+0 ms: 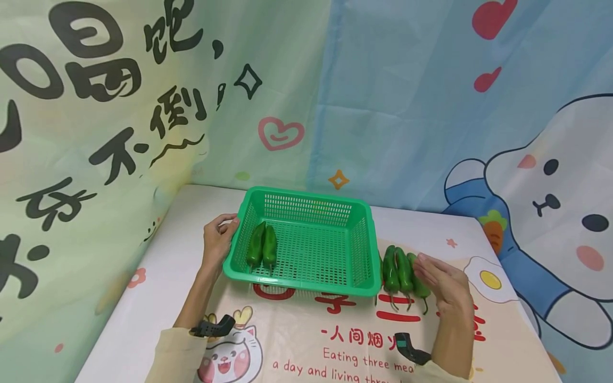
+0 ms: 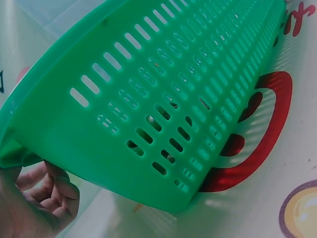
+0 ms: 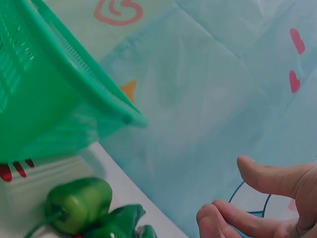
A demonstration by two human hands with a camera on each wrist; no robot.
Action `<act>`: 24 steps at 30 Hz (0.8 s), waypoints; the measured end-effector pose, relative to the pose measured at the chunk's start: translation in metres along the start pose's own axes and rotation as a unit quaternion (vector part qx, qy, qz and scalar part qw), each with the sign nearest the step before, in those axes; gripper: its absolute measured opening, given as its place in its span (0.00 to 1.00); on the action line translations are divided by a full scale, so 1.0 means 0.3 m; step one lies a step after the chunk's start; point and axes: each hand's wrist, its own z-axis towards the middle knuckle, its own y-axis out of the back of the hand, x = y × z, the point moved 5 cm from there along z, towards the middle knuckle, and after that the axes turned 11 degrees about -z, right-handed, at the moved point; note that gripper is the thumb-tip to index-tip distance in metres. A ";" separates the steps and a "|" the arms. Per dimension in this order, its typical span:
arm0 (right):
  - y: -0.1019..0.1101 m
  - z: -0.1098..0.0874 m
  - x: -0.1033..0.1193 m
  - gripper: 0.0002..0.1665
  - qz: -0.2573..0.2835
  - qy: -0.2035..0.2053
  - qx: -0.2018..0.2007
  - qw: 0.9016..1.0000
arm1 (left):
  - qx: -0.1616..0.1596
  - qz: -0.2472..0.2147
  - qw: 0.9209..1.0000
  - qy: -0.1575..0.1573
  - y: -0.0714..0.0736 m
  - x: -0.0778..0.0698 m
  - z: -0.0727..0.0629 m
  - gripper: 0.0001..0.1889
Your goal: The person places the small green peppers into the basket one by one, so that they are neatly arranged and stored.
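A green plastic basket [image 1: 306, 290] with slotted walls stands in the middle of the table, also large in the left wrist view. Two green peppers [image 1: 263, 247] lie side by side at its left end. My left hand [image 1: 220, 239] grips the basket's left rim, its fingers [image 2: 67, 193] curled beneath the edge. To the right of the basket lies a row of several more green peppers [image 1: 404, 271], stems toward me. Over the rightmost of these is my right hand [image 1: 445, 282], thumb and fingers apart with nothing between them in the right wrist view.
A printed cloth [image 1: 297, 340] with red lettering and cartoon figures covers the table. Behind it hangs a blue-green curtain [image 1: 383, 106], with another lettered sheet [image 1: 96, 159] along the left side. Dark straps [image 1: 217, 325] sit on both wrists.
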 end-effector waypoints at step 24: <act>0.198 0.183 -0.072 0.48 -0.098 -0.049 -0.061 0.992 | -0.002 0.001 1.000 0.002 0.000 0.006 0.003 0.20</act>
